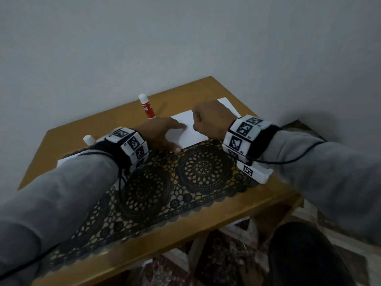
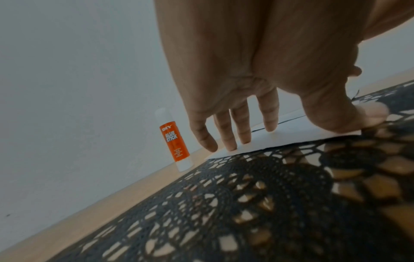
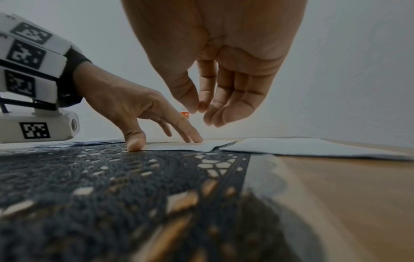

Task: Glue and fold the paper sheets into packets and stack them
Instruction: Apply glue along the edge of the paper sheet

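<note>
A white paper sheet (image 1: pixel 193 131) lies on the wooden table (image 1: pixel 208 89), its near edge over a black lace runner (image 1: pixel 198 168). My left hand (image 1: pixel 162 134) presses it flat with spread fingers and thumb; the left wrist view shows the fingertips (image 2: pixel 230 147) on the paper (image 2: pixel 291 134). My right hand (image 1: pixel 210 120) hovers just above the sheet with fingers loosely curled and nothing in it, as the right wrist view (image 3: pixel 215 99) confirms. An orange glue stick (image 1: pixel 146 106) stands upright behind the left hand.
A white glue cap (image 1: pixel 89 139) stands at the left, by more white paper (image 1: pixel 64 161) under my left wrist. Another flat sheet (image 3: pixel 302 147) lies to the right of the pressed one. A grey wall rises close behind the table. The near table edge drops to a patterned floor.
</note>
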Action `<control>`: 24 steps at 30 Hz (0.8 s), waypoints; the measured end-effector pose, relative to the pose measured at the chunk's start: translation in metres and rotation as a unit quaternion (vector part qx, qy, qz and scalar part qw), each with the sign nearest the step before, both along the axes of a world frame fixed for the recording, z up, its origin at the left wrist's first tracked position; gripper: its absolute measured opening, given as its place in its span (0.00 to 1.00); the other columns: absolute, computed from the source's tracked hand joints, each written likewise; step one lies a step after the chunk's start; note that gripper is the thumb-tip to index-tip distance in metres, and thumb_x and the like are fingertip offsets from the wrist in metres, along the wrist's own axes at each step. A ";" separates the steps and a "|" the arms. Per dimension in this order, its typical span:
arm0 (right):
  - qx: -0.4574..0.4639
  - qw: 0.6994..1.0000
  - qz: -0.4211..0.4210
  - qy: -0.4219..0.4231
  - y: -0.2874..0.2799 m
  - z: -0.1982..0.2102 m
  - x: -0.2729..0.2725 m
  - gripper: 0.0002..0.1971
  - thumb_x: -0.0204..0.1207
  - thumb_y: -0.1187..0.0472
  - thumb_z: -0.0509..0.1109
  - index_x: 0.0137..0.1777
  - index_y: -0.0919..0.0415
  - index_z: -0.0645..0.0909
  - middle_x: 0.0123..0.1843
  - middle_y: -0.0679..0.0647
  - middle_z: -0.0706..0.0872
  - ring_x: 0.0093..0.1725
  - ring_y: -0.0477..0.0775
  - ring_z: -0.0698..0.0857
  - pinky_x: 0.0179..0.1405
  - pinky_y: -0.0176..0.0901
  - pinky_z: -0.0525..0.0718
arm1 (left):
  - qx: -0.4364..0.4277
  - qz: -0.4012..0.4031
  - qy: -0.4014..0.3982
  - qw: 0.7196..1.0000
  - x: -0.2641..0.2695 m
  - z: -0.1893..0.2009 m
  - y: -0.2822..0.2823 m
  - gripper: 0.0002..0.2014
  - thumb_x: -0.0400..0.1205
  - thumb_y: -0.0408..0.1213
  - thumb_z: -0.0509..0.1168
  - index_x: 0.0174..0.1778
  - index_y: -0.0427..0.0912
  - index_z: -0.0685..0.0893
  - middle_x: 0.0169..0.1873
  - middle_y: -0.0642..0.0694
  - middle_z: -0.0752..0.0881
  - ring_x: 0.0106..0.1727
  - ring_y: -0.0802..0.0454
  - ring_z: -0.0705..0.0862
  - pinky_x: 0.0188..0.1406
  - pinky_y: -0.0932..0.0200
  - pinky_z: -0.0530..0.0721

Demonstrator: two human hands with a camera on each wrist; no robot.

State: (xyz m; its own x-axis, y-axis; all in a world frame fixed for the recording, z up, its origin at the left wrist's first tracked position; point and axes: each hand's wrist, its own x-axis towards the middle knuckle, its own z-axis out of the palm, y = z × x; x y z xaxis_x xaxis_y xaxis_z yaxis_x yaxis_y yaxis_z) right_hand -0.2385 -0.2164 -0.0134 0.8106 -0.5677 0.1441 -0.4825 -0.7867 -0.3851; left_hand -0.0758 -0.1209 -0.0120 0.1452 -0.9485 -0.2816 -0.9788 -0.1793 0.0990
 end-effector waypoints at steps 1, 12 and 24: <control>0.003 1.000 -0.001 0.000 0.000 0.000 0.000 0.08 0.76 0.62 0.67 0.47 0.67 0.82 0.47 0.59 0.87 0.46 0.60 0.86 0.49 0.55 0.87 | -0.001 -0.005 -0.007 1.000 0.000 0.000 -0.001 0.40 0.73 0.56 0.72 0.80 0.53 0.65 0.78 0.49 0.68 0.78 0.49 0.66 0.76 0.51 0.62; 0.007 1.000 -0.020 -0.017 -0.005 -0.005 0.002 0.05 0.75 0.62 0.67 0.47 0.63 0.81 0.47 0.57 0.86 0.46 0.58 0.85 0.45 0.50 0.86 | -0.053 -0.024 -0.029 0.998 0.006 -0.004 -0.011 0.30 0.74 0.52 0.73 0.73 0.51 0.77 0.68 0.45 0.78 0.67 0.46 0.76 0.64 0.54 0.72; -0.034 0.996 -0.033 -0.077 -0.005 0.000 -0.006 0.09 0.80 0.60 0.63 0.48 0.67 0.79 0.43 0.58 0.83 0.39 0.56 0.79 0.33 0.43 0.74 | -0.176 -0.031 -0.111 0.978 0.001 0.008 0.013 0.18 0.76 0.29 0.65 0.63 0.40 0.76 0.51 0.36 0.86 0.51 0.36 0.83 0.44 0.48 0.80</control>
